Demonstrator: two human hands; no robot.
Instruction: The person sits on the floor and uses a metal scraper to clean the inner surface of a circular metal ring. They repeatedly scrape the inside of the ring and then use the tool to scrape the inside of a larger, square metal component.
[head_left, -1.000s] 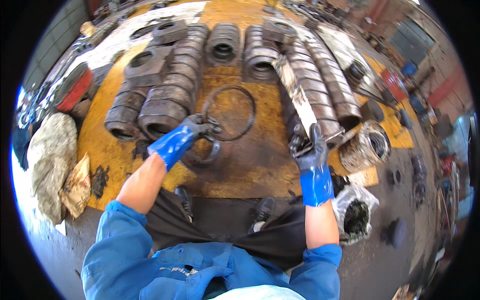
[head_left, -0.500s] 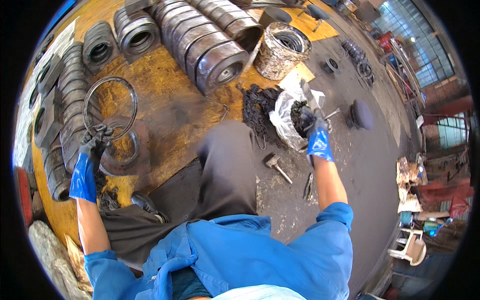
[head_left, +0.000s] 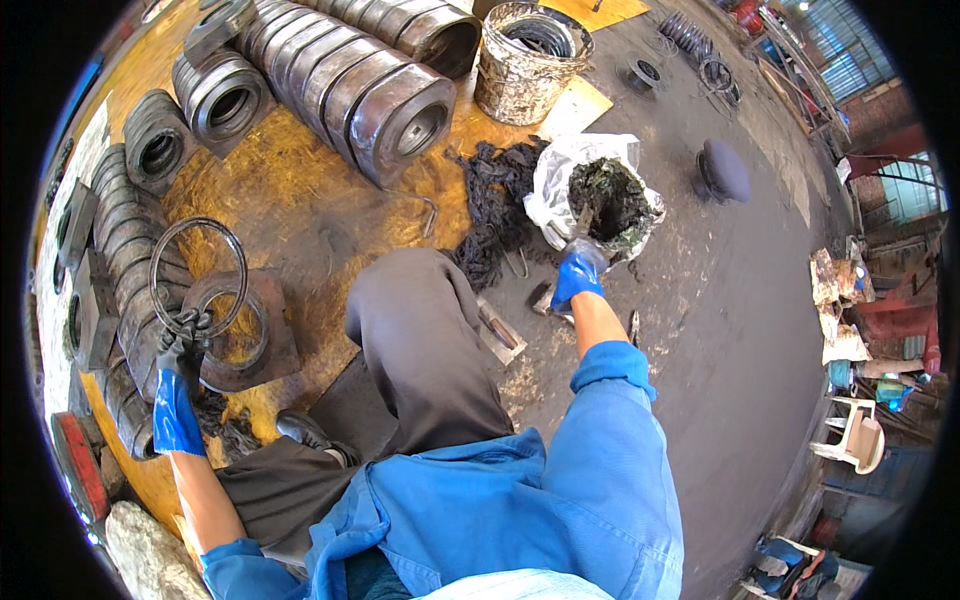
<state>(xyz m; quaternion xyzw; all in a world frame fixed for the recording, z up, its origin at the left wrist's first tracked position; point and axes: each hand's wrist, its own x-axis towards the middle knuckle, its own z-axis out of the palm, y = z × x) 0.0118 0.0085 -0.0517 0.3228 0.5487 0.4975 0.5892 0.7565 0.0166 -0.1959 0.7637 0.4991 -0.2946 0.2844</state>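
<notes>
My left hand (head_left: pixel 185 335), in a dark-stained blue glove, is closed around the lower edge of a thin metal ring (head_left: pixel 244 270) held upright. Behind the ring lies a thick square metal block (head_left: pixel 275 345) with a round hole. My right hand (head_left: pixel 580 262), gloved alike, has its fingers bunched at the near rim of a white plastic bag (head_left: pixel 553 190). The bag stands open, with a dark greenish-black clumpy mass (head_left: pixel 612 200) inside. A hammer (head_left: pixel 543 298) lies beside that hand, partly hidden by the glove.
Dark fibrous scraps (head_left: pixel 490 200) lie left of the bag. Rows of heavy metal rings (head_left: pixel 330 85) and blocks (head_left: pixel 130 250) line the yellow-brown floor sheet. A smeared bucket (head_left: pixel 520 90) holds more rings. A flat tool with a wooden handle (head_left: pixel 497 325) lies by my knee.
My right hand has moved from over the bag down to its near rim. The bag's mouth now faces me more openly. My left hand still holds the ring; the view has shifted.
</notes>
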